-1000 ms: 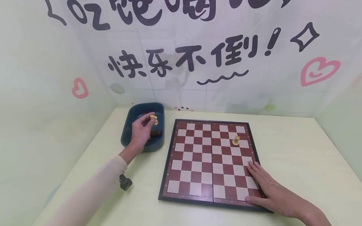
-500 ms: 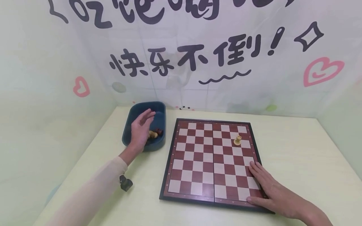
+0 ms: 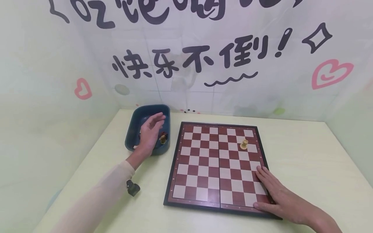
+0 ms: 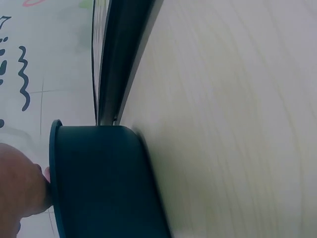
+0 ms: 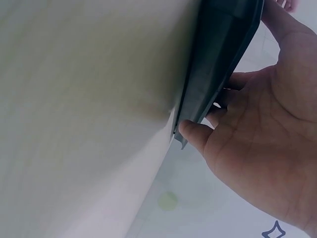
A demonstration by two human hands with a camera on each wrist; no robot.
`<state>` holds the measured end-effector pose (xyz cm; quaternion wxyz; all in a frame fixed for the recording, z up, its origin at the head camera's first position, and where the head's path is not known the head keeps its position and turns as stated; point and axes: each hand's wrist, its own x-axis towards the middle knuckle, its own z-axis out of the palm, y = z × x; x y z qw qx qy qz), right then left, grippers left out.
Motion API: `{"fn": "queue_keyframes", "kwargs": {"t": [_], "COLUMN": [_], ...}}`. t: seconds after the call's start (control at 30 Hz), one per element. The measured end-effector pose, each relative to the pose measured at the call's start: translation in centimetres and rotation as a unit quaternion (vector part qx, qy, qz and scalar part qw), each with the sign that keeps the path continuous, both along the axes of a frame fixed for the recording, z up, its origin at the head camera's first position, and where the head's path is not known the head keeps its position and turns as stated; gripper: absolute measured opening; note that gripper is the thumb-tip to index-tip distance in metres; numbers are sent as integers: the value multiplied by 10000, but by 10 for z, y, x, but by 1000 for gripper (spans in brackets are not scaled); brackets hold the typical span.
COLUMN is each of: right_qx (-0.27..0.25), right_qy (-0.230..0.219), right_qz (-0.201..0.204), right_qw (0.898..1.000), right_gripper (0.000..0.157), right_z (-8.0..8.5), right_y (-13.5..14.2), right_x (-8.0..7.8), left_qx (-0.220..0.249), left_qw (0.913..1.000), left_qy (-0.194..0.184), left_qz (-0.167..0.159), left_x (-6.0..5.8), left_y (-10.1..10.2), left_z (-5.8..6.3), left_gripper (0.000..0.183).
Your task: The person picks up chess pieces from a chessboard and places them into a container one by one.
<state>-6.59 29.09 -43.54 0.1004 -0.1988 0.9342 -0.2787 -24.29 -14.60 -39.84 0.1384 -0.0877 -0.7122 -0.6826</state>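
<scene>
In the head view my left hand (image 3: 150,134) hangs over the blue bin (image 3: 127,140), fingers fairly straight and no piece visible between them. Several chess pieces (image 3: 163,138), cream and dark, lie in the bin, partly hidden by that hand. The left wrist view shows the bin's outer wall (image 4: 104,183) with part of the hand (image 4: 20,186) above its rim. My right hand (image 3: 287,200) rests on the right edge of the chessboard (image 3: 195,168), fingers extended over it. One cream chess piece (image 3: 243,145) with a crown-like top stands upright on the board's far right.
A pale wooden table (image 3: 309,155) carries the board and the bin. Behind rises a white printed backdrop (image 3: 186,94), with pale side panels left and right. A small black device (image 3: 133,187) hangs under the left sleeve.
A second ago my left hand held a cream chess piece over the bin; its fingers are now loosened without it. The hand has shifted slightly right. My right hand stays on the board.
</scene>
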Motion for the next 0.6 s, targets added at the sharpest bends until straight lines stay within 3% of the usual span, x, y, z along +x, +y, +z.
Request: {"fn": "queue_keyframes", "kwargs": {"t": [0.37, 0.6], "right_qx": [129, 107], "right_qy": [-184, -243], "right_qz": [-87, -102], "right_qw": [9997, 9996], "right_gripper": [100, 100], "right_z": [5, 6], "right_y": [-1, -2], "right_x": [-3, -2], "left_qx": [398, 263], "left_qw": [9986, 9983], "left_qy": [-79, -80], "left_qz": [-329, -521], "left_x": [2, 2], "left_y": [22, 36], "left_z": [6, 6], "left_gripper": [33, 34]}}
